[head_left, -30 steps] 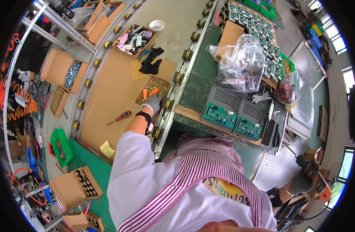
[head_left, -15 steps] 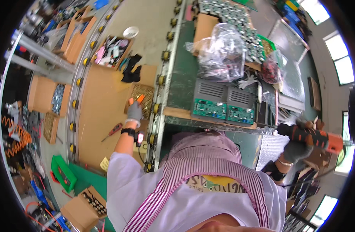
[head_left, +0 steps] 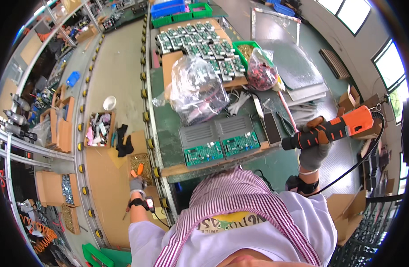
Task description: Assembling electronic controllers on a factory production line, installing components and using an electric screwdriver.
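My left hand [head_left: 137, 181], in a grey glove with orange fingertips, reaches down at a shallow cardboard box of small brass-coloured screws [head_left: 145, 162]. Its orange tips look apart, with nothing visible between them. In my right hand [head_left: 315, 153], also gloved, is an orange and black electric screwdriver [head_left: 336, 127], held off the bench's right side. Its black nose points left, and a black cable [head_left: 362, 167] loops from its rear end. Two grey vented housings [head_left: 196, 133] lie side by side at the bench's near edge, bearing a green circuit board [head_left: 203, 154] and another circuit board [head_left: 242, 143].
Behind the housings, clear plastic bags [head_left: 198, 89] lie near rows of small circuit assemblies [head_left: 200, 42]. A green bin [head_left: 245, 44] and a bag of red parts [head_left: 261, 73] stand beyond. Left of the bench runs a roller rail [head_left: 147, 111]. Black gloves [head_left: 123, 141] lie near a parts box [head_left: 99, 129].
The whole view has shifted, showing more of the bench's far end. My right hand has raised the electric screwdriver, now farther in from the view's edge. My left hand stays at the screw box.
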Available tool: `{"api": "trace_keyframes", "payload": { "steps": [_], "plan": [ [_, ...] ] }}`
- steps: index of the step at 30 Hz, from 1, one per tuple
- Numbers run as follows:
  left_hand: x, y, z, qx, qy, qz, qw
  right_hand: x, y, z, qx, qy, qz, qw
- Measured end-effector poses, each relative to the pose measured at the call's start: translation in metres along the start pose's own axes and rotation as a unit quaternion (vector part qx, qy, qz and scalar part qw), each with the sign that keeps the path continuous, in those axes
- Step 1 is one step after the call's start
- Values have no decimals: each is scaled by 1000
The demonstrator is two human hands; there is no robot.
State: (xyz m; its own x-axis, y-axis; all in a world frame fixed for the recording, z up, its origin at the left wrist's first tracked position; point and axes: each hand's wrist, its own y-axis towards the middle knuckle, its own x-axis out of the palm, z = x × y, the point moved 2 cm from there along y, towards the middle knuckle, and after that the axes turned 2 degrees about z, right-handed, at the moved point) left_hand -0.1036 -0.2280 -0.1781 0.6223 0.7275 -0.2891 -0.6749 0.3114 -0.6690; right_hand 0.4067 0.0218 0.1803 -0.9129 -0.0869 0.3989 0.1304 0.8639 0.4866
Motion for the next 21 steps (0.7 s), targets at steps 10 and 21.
{"api": "trace_keyframes", "payload": {
  "steps": [10,21],
  "plan": [
    [15,-13,7,-33,20,62,997,-26,11,6,27,11,20,999],
    [14,-18,15,-34,23,50,998,-7,19,13,41,23,-15,999]
  ]
}}
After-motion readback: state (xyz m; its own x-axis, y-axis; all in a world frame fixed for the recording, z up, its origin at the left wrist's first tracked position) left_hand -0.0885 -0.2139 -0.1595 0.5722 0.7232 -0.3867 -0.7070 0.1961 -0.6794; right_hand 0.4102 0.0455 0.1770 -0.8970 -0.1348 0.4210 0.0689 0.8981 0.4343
